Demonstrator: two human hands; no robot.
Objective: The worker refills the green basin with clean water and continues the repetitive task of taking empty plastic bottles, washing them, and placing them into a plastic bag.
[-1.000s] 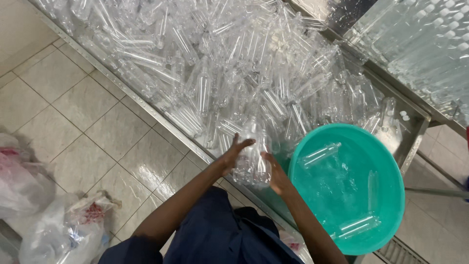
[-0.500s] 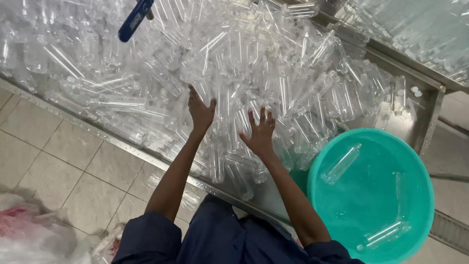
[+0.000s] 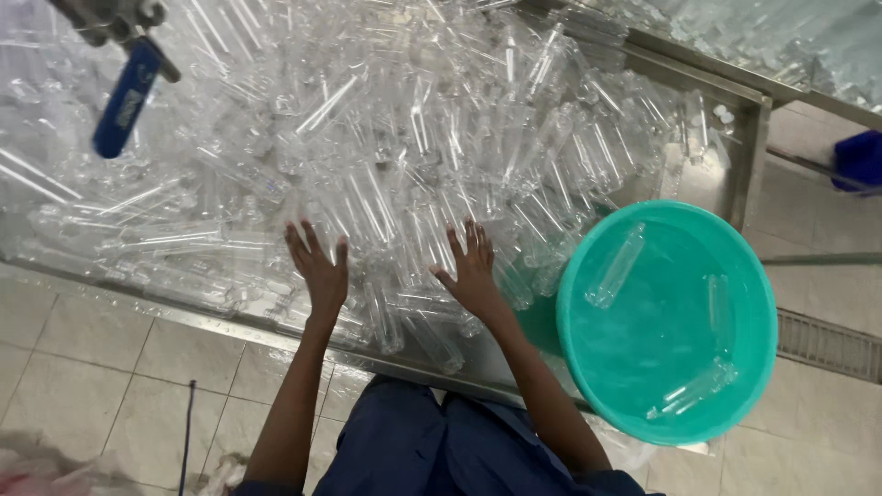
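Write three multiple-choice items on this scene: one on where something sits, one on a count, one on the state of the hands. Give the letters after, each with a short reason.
1. Where is the teal basin relative to the person's right hand?
A. To its right
B. To its left
C. Directly under it

2. How many clear tubes lie inside the basin?
A. None
B. Three
C. Ten

3. How are the two hands set?
A. Both clenched around one tube
B. Open, fingers spread, on the pile of clear tubes
C. Both resting on the basin's rim

Answers:
1 A: the basin lies beyond the right hand, at the end of the steel trough.
2 B: one tube lies at the upper left, one at the right, one at the bottom.
3 B: the left hand and the right hand both lie flat with fingers spread on the tubes.
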